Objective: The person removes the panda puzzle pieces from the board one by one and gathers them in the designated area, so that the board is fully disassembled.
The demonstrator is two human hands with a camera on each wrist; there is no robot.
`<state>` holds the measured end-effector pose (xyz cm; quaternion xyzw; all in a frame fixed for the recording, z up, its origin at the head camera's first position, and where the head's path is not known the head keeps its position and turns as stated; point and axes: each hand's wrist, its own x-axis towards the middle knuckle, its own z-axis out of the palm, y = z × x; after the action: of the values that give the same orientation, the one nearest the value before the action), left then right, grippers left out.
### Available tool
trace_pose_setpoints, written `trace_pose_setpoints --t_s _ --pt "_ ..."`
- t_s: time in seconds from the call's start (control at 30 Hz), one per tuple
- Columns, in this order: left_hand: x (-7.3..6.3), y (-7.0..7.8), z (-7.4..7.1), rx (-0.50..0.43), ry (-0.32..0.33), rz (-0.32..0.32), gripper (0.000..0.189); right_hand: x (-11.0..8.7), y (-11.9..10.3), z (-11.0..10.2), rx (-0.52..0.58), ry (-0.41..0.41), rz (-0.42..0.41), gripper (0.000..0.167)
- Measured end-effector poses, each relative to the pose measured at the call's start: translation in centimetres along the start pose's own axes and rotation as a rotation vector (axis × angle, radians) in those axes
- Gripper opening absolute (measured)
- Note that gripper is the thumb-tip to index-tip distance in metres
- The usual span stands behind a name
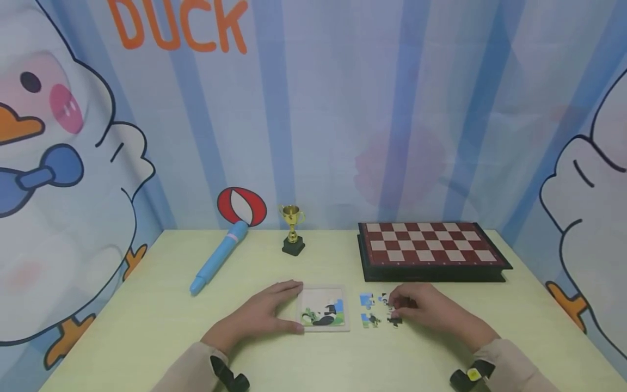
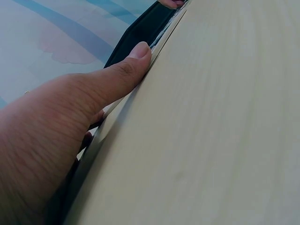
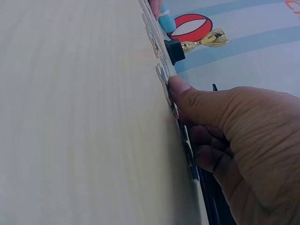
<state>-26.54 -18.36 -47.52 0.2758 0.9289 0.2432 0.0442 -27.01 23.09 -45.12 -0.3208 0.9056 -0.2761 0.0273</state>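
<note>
1. Puzzle tray (image 1: 328,329): lies flat on the pale wooden table (image 1: 343,359), in front of the person and between the two hands. Fitted pieces (image 1: 324,319) in black, white, green and blue occupy the lower and right portions; the pale base shows at upper left.
2. Left hand (image 1: 259,313): at the tray's left side. Thumb and fingers are spread wide, thumb touching the near corner, fingertips at the far corner; they are not closed around anything.
3. Loose jigsaw pieces (image 1: 366,299): lie in a small group just right of the tray, apart from it, some partly covered by the right hand.
4. Right hand (image 1: 431,307): over the right side of that group. Fingers are curled, with only a small gap between thumb and forefinger; the thumb meets a piece's edge in the right wrist view. Whether that piece is pinched cannot be told.
5. Checkered game board (image 1: 426,243): red and white squares, dark casing, beyond the right hand.
6. Gold trophy (image 1: 292,216): upright on a dark base, beyond the tray.
7. Light-blue tube (image 1: 219,258): lies diagonally, left of the trophy.
8. Striped backdrop (image 1: 333,109): hangs behind the table, printed with "DUCK".
</note>
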Motion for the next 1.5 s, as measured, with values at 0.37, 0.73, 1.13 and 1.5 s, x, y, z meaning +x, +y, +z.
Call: trace_pose_setpoints --t_s 0.37,0.73,1.13,1.5 --pt "-0.1 0.1 0.0 0.003 0.003 0.004 0.102 -0.1 0.1 0.1 -0.002 0.020 -0.018 0.013" --pt "0.2 0.1 0.3 -0.006 -0.004 0.001 0.102 0.8 -1.3 -0.1 0.036 0.077 -0.071 0.013" --pt "-0.1 0.0 0.2 0.023 0.000 0.005 0.102 6.1 -5.4 2.9 0.078 -0.012 -0.228 0.026" --pt "-0.1 0.1 0.0 0.030 0.006 0.010 0.103 8.0 -5.7 4.5 0.009 -0.055 -0.194 0.032"
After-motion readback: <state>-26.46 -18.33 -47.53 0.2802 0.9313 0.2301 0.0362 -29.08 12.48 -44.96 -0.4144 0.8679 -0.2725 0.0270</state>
